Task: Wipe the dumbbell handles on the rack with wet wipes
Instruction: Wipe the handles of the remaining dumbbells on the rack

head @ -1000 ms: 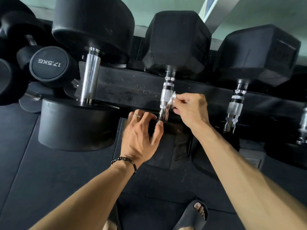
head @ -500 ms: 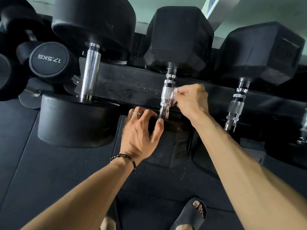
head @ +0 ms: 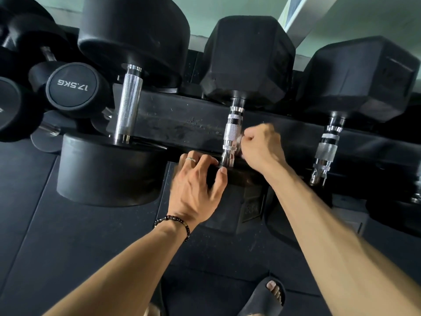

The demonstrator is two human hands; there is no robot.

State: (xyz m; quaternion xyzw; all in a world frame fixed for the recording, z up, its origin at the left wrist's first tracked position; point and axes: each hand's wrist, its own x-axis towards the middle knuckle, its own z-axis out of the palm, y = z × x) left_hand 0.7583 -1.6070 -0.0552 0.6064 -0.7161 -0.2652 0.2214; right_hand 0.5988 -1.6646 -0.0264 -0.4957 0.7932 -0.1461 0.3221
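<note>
Head view, nearest first: at the bottom edge I see a foot in a dark sandal (head: 265,297) on the black floor mat (head: 68,247). Both forearms reach up from there. My left hand (head: 196,190), with a beaded bracelet (head: 174,223) at the wrist and a ring on one finger, stays spread over the near black head (head: 237,201) of the middle dumbbell, fingers curled over its top edge. My right hand (head: 262,147) is closed in a pinch round a small white wet wipe (head: 239,141), pressed against the right side of the chrome handle (head: 232,135) at mid-frame. Since half a second ago that hand has slid lower down the handle and curled tighter, so less of the wipe shows; it is blurred. Behind runs the scuffed black rack rail (head: 182,126). Left of centre stands a plain knurled handle (head: 128,103); another ringed one (head: 324,151) sits right. At upper left a round dumbbell end (head: 71,86) reads "17.5KG", upside down.
</note>
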